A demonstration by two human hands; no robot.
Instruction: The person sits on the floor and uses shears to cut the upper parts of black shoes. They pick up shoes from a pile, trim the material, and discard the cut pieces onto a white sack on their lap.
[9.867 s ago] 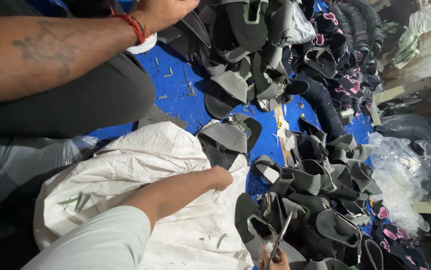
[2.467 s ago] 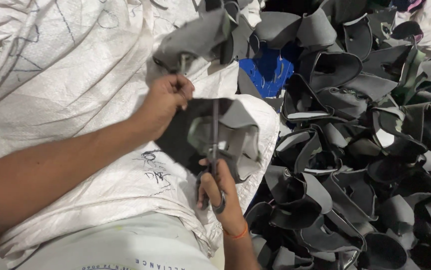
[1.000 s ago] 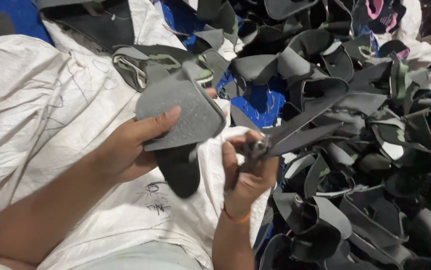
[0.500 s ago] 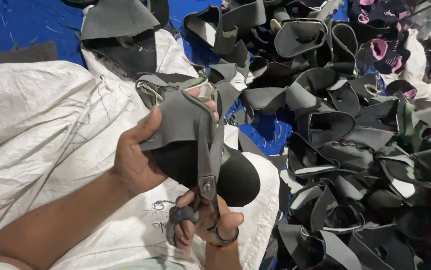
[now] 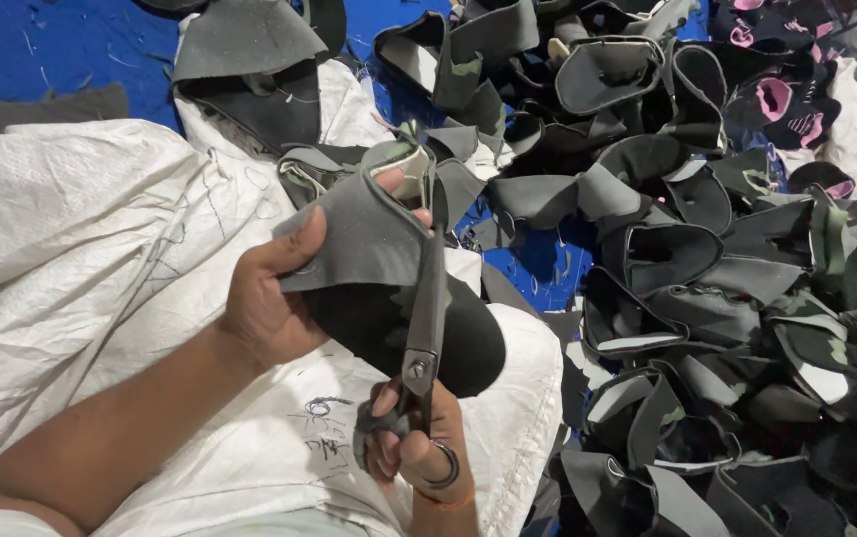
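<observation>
The white woven plastic sack [image 5: 100, 249] covers the lap and lower left of view, w/ the blue floor sheet [image 5: 61, 50] showing at top left & a big heap of dark grey and black shoe-upper pieces [image 5: 727, 298] filling the right side. Vs half a sec ago the view sits a bit closer, and the grey folded fabric shoe upper [image 5: 359, 254] is held slightly lower, w/ its black rounded underside [image 5: 448, 343] more exposed. Left hand [image 5: 269, 298] grips that upper from the left, thumb pressed on top, fingers wrapped under it, so it's held up above the sack, not resting. The dark metal scissors [image 5: 427, 318] now run nearly vertical along the upper's right edge, blades close together, which reads as a trimming cut under way rather than finished. Right hand [image 5: 414, 452] is below, fingers [image 5: 384, 447] curled through the handle loops.
</observation>
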